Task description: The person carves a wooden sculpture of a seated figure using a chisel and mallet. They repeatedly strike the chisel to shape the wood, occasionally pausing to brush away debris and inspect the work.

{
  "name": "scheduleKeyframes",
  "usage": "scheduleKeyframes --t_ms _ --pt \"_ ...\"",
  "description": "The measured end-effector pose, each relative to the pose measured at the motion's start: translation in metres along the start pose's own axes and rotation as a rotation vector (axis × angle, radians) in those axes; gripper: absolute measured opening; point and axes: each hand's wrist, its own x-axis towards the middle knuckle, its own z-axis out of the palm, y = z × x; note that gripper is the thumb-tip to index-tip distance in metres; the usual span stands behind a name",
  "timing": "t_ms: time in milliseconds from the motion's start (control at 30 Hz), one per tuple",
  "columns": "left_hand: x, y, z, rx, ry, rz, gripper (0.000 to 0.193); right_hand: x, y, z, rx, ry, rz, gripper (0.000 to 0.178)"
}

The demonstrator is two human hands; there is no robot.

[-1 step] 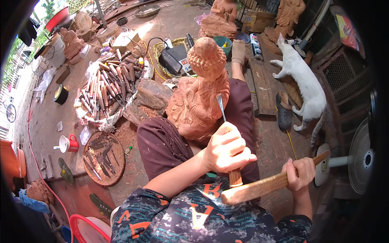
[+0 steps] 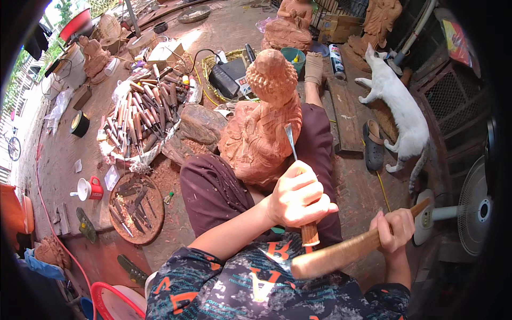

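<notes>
A reddish carved wooden statue of a seated figure with curled hair stands upright between my bent legs. My left hand is closed around a chisel, whose metal tip rests against the statue's side. The chisel's wooden handle sticks out below my fist. My right hand grips the thin end of a wooden mallet. Its thick end is blurred and lies just below the butt of the chisel handle, with a small gap between them.
Many carving tools fill a basket on the left, beside a wood block. A round tray holds blades and shavings. A white cat lies at right, near a clog and a fan. A red mug stands at left.
The mallet's thick end has swung slightly down, away from the butt of the chisel handle. My left hand, the chisel and the statue look the same.
</notes>
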Motion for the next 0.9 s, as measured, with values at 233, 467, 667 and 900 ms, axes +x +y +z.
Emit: scheduleKeyframes --t_ms 233,467,667,900 --pt "0.000 0.000 -0.002 -0.053 0.044 -0.024 0.023 0.002 0.005 0.000 0.019 0.026 -0.073 0.043" --pt "-0.002 0.001 -0.004 -0.013 0.073 -0.002 0.024 0.003 0.002 0.000 0.033 -0.005 -0.037 0.042" --pt "-0.013 0.011 -0.004 -0.029 0.109 0.012 0.024 0.003 -0.001 0.006 0.223 0.040 0.010 0.041" --pt "-0.022 0.008 0.003 -0.077 0.126 0.007 0.019 0.017 -0.008 -0.008 0.198 -0.162 -0.035 0.048"
